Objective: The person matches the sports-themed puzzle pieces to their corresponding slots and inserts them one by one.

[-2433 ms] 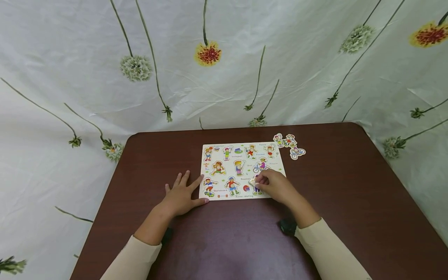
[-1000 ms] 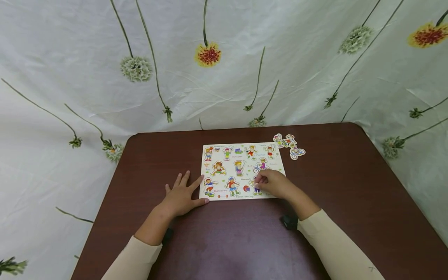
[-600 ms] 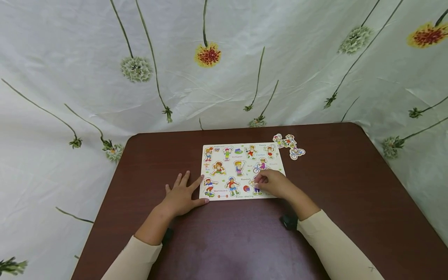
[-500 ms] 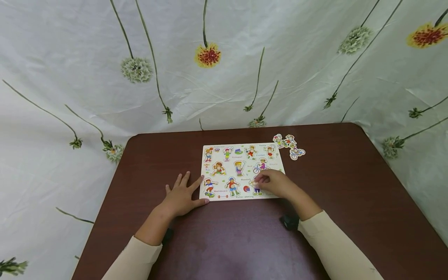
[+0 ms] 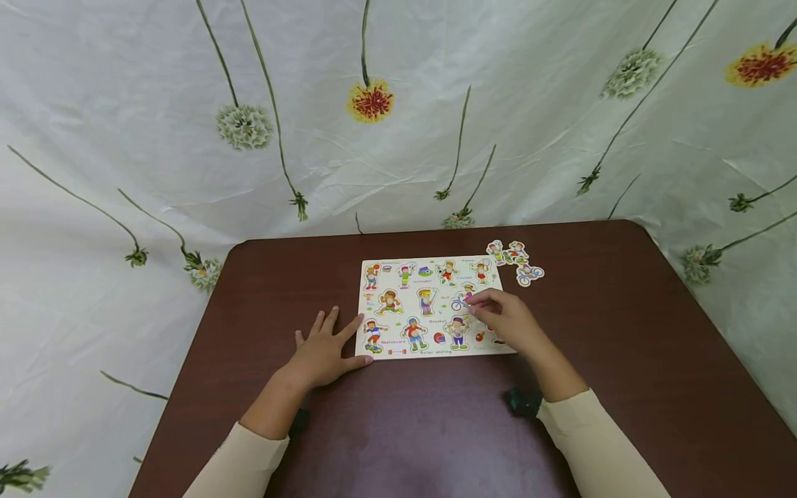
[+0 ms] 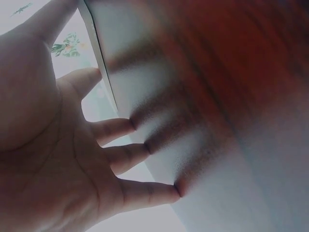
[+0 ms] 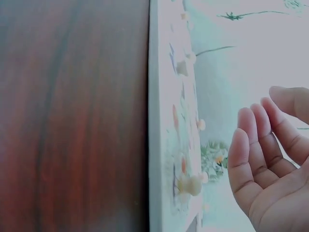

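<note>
A white puzzle board (image 5: 398,321) with colourful sports figures lies on the table. My left hand (image 5: 320,353) rests spread on the tabletop at the board's left edge; in the left wrist view its thumb and index finger reach the board's rim (image 6: 100,53). My right hand (image 5: 510,321) hovers above the board's right side, near the bicycle figure (image 5: 461,300). The right wrist view shows relaxed, bent fingers (image 7: 246,135) with nothing between them and the thumb. Below that hand, the baseball figure piece (image 5: 457,333) sits in the bottom row. Small round knobs (image 7: 193,185) stand up from the board.
Loose figure pieces (image 5: 529,275) lie in a cluster beyond the board's top right corner. The dark brown table (image 5: 623,332) extends on both sides. A white floral cloth (image 5: 411,152) hangs behind it.
My right hand has let go of the baseball figure piece and risen up and to the right, uncovering it on the board. The left hand has stayed in place.
</note>
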Demonstrator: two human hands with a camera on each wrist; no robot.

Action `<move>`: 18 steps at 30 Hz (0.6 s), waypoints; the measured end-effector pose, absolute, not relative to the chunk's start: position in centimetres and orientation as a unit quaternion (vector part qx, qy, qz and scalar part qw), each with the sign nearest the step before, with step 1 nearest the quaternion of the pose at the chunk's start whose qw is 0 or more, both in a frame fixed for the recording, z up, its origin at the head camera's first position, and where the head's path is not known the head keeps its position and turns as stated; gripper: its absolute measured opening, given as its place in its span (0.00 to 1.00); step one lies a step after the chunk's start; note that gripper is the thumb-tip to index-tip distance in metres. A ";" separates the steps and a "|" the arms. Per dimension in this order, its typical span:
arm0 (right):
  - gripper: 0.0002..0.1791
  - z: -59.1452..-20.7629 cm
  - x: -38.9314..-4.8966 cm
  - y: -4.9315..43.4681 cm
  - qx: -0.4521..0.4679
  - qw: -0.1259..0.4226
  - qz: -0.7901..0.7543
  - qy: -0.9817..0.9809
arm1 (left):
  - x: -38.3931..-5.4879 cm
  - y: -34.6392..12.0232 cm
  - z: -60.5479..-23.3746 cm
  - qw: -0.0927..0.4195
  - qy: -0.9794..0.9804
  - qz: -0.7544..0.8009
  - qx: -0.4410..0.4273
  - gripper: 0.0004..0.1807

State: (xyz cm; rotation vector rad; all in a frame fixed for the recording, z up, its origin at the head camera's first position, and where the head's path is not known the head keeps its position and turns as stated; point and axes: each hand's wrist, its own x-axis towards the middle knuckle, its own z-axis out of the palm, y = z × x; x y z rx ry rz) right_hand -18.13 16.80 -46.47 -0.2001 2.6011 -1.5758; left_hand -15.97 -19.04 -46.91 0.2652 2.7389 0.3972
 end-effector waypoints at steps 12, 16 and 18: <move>0.13 -45.9 -18.7 19.2 -0.036 0.016 -0.535 0.844 | -16.0 -19.1 -47.1 0.176 0.969 0.141 0.095 0.49; 0.14 -45.9 -19.1 20.2 -0.021 0.003 -0.529 0.848 | -15.9 -19.1 -47.1 0.176 0.969 0.142 0.095 0.49; 0.14 -45.8 -19.3 20.7 -0.012 -0.004 -0.529 0.848 | -15.9 -19.0 -47.0 0.177 0.969 0.142 0.094 0.49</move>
